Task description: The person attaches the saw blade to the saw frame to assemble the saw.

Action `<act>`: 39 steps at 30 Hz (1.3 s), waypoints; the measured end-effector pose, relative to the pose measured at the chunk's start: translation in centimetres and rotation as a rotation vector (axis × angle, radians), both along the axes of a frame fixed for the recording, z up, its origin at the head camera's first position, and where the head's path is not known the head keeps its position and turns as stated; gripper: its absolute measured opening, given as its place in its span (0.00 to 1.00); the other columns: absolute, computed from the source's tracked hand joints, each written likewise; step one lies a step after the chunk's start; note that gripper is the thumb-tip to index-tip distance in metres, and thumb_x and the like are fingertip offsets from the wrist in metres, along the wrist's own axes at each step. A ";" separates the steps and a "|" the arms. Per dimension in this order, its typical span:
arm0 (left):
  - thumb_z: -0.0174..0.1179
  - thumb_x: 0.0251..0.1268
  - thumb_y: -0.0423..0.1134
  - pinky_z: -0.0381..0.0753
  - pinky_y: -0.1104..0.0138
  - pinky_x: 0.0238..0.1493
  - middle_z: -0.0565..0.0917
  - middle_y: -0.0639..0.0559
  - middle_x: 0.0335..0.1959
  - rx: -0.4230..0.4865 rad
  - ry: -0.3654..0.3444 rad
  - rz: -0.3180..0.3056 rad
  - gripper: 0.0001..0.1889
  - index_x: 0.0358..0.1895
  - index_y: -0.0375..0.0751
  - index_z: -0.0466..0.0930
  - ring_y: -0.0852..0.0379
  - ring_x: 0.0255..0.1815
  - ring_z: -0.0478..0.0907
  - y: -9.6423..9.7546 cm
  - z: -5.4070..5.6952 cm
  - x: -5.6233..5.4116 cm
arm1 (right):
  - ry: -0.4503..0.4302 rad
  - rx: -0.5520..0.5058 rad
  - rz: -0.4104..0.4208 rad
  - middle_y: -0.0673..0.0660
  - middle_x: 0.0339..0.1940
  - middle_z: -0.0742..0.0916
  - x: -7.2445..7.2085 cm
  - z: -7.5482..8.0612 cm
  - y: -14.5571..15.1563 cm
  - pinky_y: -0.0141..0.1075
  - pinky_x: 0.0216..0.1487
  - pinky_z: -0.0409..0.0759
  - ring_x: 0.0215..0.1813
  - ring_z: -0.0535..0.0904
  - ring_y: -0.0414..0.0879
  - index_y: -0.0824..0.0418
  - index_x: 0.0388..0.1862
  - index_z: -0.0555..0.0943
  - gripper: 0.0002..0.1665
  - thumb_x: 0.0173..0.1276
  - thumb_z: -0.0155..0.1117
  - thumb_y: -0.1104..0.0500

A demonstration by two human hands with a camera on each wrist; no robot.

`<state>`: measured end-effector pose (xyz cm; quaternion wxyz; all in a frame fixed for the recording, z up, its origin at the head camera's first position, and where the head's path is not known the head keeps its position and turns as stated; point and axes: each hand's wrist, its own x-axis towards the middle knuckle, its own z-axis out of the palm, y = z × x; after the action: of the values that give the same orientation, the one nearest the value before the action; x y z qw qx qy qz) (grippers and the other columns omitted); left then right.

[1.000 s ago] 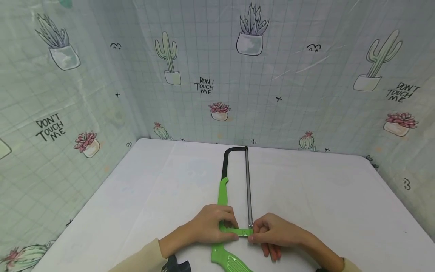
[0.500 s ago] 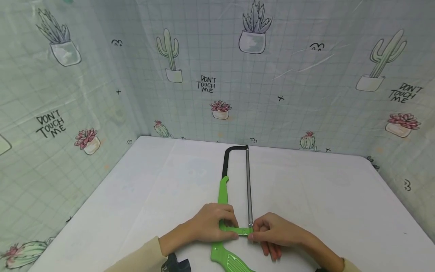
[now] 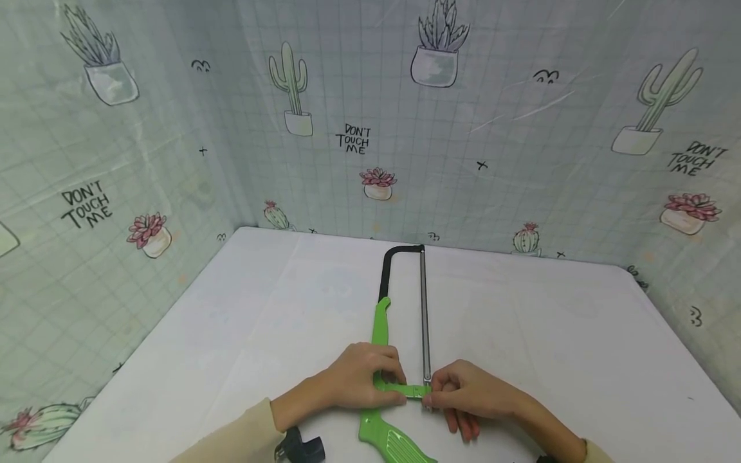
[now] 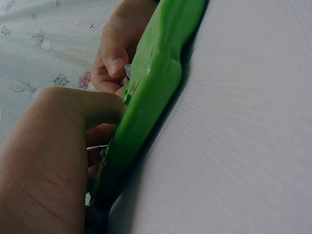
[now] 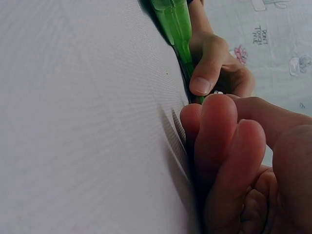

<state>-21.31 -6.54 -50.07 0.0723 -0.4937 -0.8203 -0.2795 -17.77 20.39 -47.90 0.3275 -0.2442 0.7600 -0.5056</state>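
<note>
A hacksaw (image 3: 380,328) with a green handle and a black front frame lies on the white table, pointing away from me. Its narrow blade (image 3: 425,308) runs along the right side. My left hand (image 3: 366,378) grips the green body from the left, thumb and fingers about the short green crosspiece (image 3: 413,391). At the right end of that crosspiece, my right hand (image 3: 471,391) pinches a small metal piece by the blade's near end; the fingertips hide most of it. In the left wrist view the green body (image 4: 156,73) stands beside the left hand's fingers.
The white table (image 3: 538,321) stretches out on both sides of the saw. Behind it hangs a cloth wall (image 3: 451,128) printed with cacti. A dark device (image 3: 301,448) sits at the left wrist.
The whole scene sits slightly differently as the head view tilts. Both hands keep their places on the hacksaw, and a small metal tip now shows a little more below the right thumb.
</note>
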 end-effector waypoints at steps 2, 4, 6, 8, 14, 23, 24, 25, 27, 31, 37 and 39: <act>0.74 0.55 0.52 0.66 0.87 0.36 0.81 0.68 0.32 0.000 0.004 0.002 0.08 0.37 0.59 0.89 0.79 0.33 0.71 0.0 0.0 0.0 | 0.004 0.001 0.003 0.59 0.15 0.86 -0.1 0.1 0.0 0.28 0.12 0.73 0.11 0.77 0.37 0.65 0.32 0.80 0.18 0.75 0.63 0.52; 0.74 0.56 0.52 0.66 0.87 0.36 0.81 0.68 0.32 0.000 0.003 0.004 0.08 0.37 0.59 0.89 0.79 0.33 0.71 0.0 0.1 -0.1 | 0.006 0.003 0.006 0.56 0.15 0.85 -0.1 0.1 0.0 0.28 0.12 0.73 0.11 0.77 0.36 0.65 0.32 0.80 0.18 0.76 0.63 0.52; 0.75 0.55 0.52 0.66 0.87 0.36 0.81 0.69 0.32 0.002 0.002 0.005 0.08 0.36 0.59 0.89 0.79 0.33 0.71 0.0 0.1 0.0 | 0.005 0.005 0.009 0.52 0.15 0.85 -0.1 0.1 0.0 0.28 0.13 0.73 0.11 0.77 0.36 0.64 0.32 0.80 0.18 0.76 0.63 0.52; 0.75 0.55 0.52 0.65 0.88 0.37 0.80 0.69 0.32 -0.003 0.006 0.009 0.08 0.36 0.59 0.89 0.79 0.33 0.71 -0.1 0.0 0.0 | 0.002 0.007 0.011 0.51 0.15 0.85 -0.1 0.1 0.0 0.27 0.13 0.73 0.11 0.78 0.36 0.64 0.32 0.80 0.17 0.76 0.63 0.52; 0.75 0.55 0.52 0.66 0.87 0.36 0.80 0.69 0.32 -0.002 -0.005 0.010 0.08 0.36 0.59 0.89 0.79 0.33 0.71 -0.1 0.0 0.0 | 0.000 0.010 0.005 0.53 0.15 0.86 -0.1 0.1 -0.1 0.27 0.13 0.74 0.12 0.78 0.37 0.64 0.32 0.80 0.16 0.74 0.64 0.52; 0.75 0.55 0.53 0.66 0.87 0.36 0.81 0.69 0.32 0.004 0.020 0.002 0.08 0.36 0.59 0.88 0.79 0.33 0.72 -0.1 -0.1 0.0 | -0.037 -0.005 -0.004 0.48 0.15 0.85 0.1 0.0 -0.2 0.25 0.15 0.74 0.13 0.78 0.35 0.64 0.30 0.80 0.17 0.73 0.65 0.52; 0.75 0.55 0.53 0.66 0.87 0.36 0.80 0.69 0.32 0.002 0.023 0.003 0.08 0.36 0.59 0.88 0.79 0.33 0.72 -0.1 -0.1 0.0 | -0.038 -0.006 -0.006 0.48 0.15 0.85 0.1 0.1 -0.2 0.26 0.15 0.74 0.13 0.78 0.34 0.64 0.30 0.80 0.17 0.73 0.65 0.52; 0.75 0.55 0.53 0.66 0.87 0.36 0.80 0.69 0.32 0.002 0.022 0.004 0.09 0.36 0.59 0.88 0.79 0.33 0.72 -0.1 -0.1 0.0 | -0.037 -0.007 -0.008 0.48 0.15 0.85 0.1 0.1 -0.3 0.25 0.15 0.74 0.13 0.78 0.34 0.64 0.30 0.80 0.17 0.73 0.66 0.53; 0.75 0.55 0.52 0.65 0.88 0.36 0.80 0.68 0.31 0.000 0.012 0.006 0.08 0.36 0.59 0.88 0.79 0.33 0.72 -0.1 0.0 0.1 | -0.034 -0.013 -0.009 0.51 0.14 0.85 0.2 0.2 -0.2 0.26 0.15 0.74 0.12 0.78 0.35 0.64 0.30 0.80 0.16 0.73 0.66 0.53; 0.75 0.55 0.52 0.65 0.88 0.36 0.81 0.67 0.31 0.000 0.003 0.006 0.09 0.36 0.58 0.89 0.78 0.33 0.72 -0.1 0.2 0.2 | -0.027 -0.029 0.006 0.64 0.15 0.85 0.1 0.3 -0.2 0.26 0.14 0.73 0.12 0.78 0.35 0.67 0.31 0.80 0.16 0.73 0.65 0.55; 0.74 0.55 0.52 0.65 0.88 0.36 0.81 0.67 0.31 0.001 0.004 0.003 0.09 0.36 0.58 0.89 0.77 0.32 0.71 0.0 0.3 0.2 | -0.043 -0.050 0.035 0.79 0.20 0.82 0.2 0.4 0.0 0.26 0.15 0.74 0.13 0.78 0.35 0.68 0.34 0.80 0.12 0.72 0.64 0.58; 0.74 0.55 0.53 0.65 0.88 0.36 0.81 0.67 0.31 0.003 0.008 0.001 0.09 0.36 0.58 0.89 0.77 0.32 0.71 0.0 0.2 0.2 | -0.047 -0.057 0.042 0.82 0.21 0.81 0.2 0.5 0.1 0.26 0.15 0.74 0.13 0.78 0.35 0.67 0.35 0.79 0.11 0.71 0.63 0.59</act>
<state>-21.10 -6.56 -49.84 0.0766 -0.4943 -0.8199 -0.2785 -17.58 20.47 -47.41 0.3489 -0.2573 0.7321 -0.5255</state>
